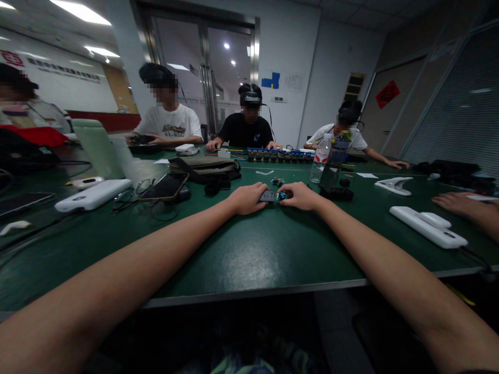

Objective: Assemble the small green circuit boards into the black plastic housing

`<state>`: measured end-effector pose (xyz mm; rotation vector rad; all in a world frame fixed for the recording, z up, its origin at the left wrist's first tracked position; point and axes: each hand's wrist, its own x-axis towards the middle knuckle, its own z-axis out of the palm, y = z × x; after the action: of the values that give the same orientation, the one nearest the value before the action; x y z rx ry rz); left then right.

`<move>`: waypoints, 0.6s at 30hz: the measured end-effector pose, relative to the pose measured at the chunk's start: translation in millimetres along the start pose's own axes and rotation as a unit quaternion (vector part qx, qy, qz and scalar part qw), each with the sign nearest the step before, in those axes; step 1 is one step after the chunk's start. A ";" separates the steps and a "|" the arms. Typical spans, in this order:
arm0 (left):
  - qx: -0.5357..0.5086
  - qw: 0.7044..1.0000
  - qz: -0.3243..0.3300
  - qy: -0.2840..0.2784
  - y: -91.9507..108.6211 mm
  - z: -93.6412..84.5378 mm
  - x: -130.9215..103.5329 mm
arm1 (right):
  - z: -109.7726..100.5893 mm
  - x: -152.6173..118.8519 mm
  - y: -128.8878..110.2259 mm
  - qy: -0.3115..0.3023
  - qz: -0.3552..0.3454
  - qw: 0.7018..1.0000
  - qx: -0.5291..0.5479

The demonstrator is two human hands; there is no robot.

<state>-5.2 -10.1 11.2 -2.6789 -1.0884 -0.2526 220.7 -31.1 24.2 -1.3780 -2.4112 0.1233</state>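
Nearest me, my two bare forearms run out over the near edge of the green table (249, 259) and meet toward its middle. Going left to right: by the left edge lies a white power bank (93, 195), then a pair of glasses (132, 195) and a dark phone (166, 187) propped beside a khaki pouch (202, 166). My left hand (246, 198) rests palm down, fingers curled in narrow, their tips touching a small flat grey module (267, 196) on the tabletop. Just beside it, my right hand (299, 196) pinches a tiny blue part (282, 196) between thumb and forefinger, the two hands almost touching. Behind them stand a clear plastic bottle (321, 158) and a darker bottle (336, 161). Toward the right edge lie a white clip (395, 185) and a long white case (427, 227); another person's hand (454, 201) lies flat there. Along the far edge three people sit behind a row of blue parts (278, 153).
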 end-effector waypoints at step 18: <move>-0.010 1.000 0.001 0.003 0.1 1.2 0.9 | 0.2 -0.9 -2.4 0.004 -0.005 1.000 0.003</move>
<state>-4.5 -9.2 10.3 -2.6946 -1.0857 -0.2718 219.0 -33.1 24.4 -1.3617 -2.4095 0.1227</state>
